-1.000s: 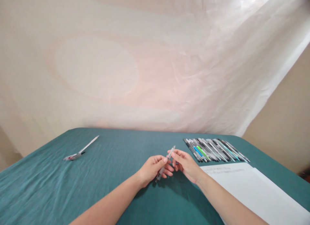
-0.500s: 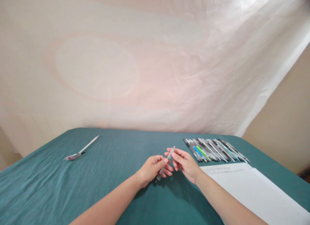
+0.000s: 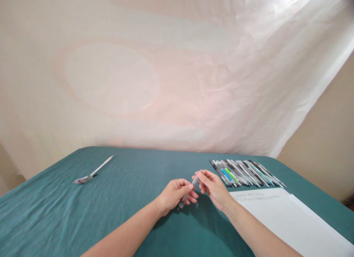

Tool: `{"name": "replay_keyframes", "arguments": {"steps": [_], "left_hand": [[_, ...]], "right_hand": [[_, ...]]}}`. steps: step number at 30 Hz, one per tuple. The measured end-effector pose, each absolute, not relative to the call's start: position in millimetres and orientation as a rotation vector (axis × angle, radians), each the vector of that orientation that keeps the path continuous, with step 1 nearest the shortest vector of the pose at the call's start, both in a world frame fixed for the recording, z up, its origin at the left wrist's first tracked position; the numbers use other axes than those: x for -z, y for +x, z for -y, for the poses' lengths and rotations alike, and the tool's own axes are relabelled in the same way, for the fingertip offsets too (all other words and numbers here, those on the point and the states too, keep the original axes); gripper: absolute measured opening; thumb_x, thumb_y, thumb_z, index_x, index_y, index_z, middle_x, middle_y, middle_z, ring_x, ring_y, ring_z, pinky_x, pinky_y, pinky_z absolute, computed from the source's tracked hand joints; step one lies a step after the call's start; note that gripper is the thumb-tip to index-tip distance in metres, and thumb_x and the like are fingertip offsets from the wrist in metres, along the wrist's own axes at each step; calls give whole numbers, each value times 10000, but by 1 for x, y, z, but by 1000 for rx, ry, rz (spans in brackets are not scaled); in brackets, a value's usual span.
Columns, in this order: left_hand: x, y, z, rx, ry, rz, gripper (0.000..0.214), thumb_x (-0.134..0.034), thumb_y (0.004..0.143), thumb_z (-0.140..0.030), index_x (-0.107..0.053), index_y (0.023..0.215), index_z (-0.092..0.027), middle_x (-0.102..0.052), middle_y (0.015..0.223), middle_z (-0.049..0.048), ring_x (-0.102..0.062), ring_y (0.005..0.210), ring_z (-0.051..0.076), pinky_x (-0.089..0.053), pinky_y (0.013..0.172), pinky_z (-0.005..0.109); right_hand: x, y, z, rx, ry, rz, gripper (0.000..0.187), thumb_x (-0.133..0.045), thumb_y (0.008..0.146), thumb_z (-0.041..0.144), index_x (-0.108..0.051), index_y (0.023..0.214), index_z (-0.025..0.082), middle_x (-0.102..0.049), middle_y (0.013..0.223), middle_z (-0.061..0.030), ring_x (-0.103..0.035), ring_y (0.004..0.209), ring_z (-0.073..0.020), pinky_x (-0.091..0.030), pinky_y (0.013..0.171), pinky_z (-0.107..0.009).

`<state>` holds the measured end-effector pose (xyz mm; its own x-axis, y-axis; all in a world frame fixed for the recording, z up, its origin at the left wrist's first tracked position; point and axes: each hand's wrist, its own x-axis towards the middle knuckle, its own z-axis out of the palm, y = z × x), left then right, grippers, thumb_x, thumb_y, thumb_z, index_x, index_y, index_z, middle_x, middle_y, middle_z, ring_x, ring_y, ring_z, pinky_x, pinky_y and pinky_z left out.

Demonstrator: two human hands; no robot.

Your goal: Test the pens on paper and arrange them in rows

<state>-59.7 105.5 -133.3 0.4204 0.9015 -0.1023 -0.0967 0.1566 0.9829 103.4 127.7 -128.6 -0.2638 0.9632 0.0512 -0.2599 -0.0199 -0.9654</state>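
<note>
Between my two hands is a slim, clear-bodied pen, tilted with its upper end to the right. My left hand is closed around its lower part, thumb on top. The fingers of my right hand pinch the upper end, so that tip is mostly covered. Both hands are just above the green cloth near the middle of the table. Whether the pen's parts are joined or separate under my fingers is too small to tell.
A row of several pens lies side by side at the right. Below them are white paper sheets with faint writing. On the left, a white pen touches a small clear-and-dark bundle. Green cloth covers the table; a pale sheet hangs behind.
My right fingers have shifted slightly on the pen's upper end and now cover more of it. My left hand keeps its hold almost unmoved.
</note>
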Motion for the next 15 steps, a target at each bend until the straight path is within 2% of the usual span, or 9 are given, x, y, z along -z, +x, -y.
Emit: {"name": "replay_keyframes", "arguments": {"steps": [2,7,13,15], "left_hand": [[133,-59,-106,-856,1194,-863,385,-544,712,-500,-544,828,-132,-666,773,87,-627,647,145,-414,553,221],[135,-61,-106,-840,1181,-851,399,-517,730,-505,-539,875,-133,-667,793,87,-631,660,147,-419,567,224],[135,-59,-105,-862,1204,-893,361,-553,720,-472,-538,836,-130,-671,764,88,-629,648,146,-416,554,217],[135,-59,-104,-863,1203,-902,364,-551,720,-477,-541,834,-132,-672,759,87,-628,638,144,-417,552,217]], "right_hand": [[129,104,-128,-1481,-861,1207,266,-637,694,414,-622,760,157,-627,702,-22,-430,467,-51,-344,427,-191],[127,105,-128,-1524,-839,1187,356,-581,730,449,-612,972,189,-632,952,-75,-484,528,-79,-361,428,-211],[127,107,-131,-1416,-921,1218,299,-635,686,433,-652,783,151,-628,719,-33,-433,487,-67,-336,428,-203],[127,107,-130,-1436,-913,1217,295,-625,695,435,-651,774,152,-624,727,-33,-440,496,-71,-341,429,-202]]}}
